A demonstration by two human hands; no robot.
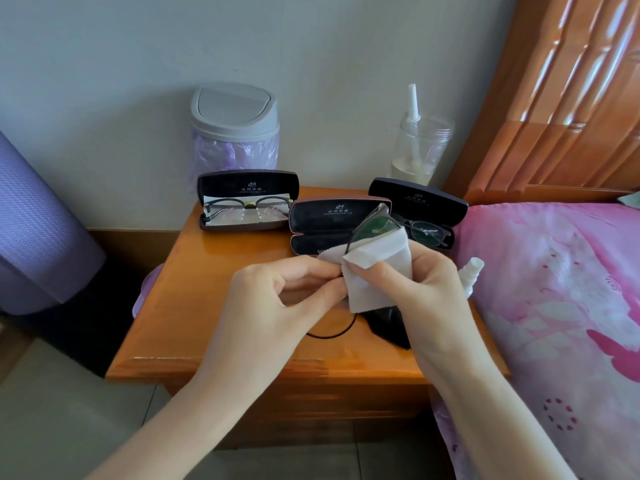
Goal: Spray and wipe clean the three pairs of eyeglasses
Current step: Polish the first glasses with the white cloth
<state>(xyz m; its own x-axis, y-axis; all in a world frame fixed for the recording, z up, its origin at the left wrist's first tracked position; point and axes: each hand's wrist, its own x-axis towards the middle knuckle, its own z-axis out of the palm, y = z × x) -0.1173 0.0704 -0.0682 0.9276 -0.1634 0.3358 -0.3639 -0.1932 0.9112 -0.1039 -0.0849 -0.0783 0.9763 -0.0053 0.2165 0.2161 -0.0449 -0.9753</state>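
The left hand [277, 292] and the right hand [433, 282] are close together over the wooden surface [214, 306]. The left hand pinches one end of the held glasses [375, 225]. The right hand grips the white cloth [374, 268], folded over a lens. The glasses poke out between the hands and slant up toward the far right, so the right hand is nearer that lens. The left pair [246, 207] sits in its case far off. The right pair [427, 232] lies just past the right hand.

Soft dim daylight; glare on glossy headboard [568, 81]; wide-angle bending at edges
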